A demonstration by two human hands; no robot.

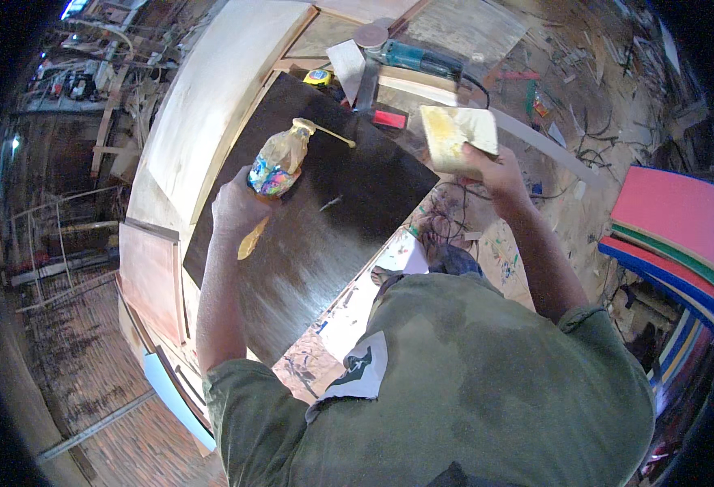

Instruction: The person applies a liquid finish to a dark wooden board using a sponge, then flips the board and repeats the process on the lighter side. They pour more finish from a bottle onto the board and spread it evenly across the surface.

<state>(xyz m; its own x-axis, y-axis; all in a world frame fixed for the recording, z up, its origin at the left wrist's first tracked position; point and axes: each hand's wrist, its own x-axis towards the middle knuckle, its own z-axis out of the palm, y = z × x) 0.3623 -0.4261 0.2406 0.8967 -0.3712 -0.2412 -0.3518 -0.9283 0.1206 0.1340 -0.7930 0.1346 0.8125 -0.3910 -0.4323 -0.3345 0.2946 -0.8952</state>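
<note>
Head view: left hand (241, 204) has fingers wrapped round the lower end of a smeared bottle (277, 165), which sits just ahead of them above the dark sheet (365, 199); probably light, squeezable, slippery where coated, best held round the body below the neck. Right hand (499, 174) pinches the near edge of a pale yellow-stained pad (460, 134), fingers parted by about its thickness; looks light, likely somewhat soft, best taken by a clean edge. Grinder (418, 60) lies beyond the right fingers.
</note>
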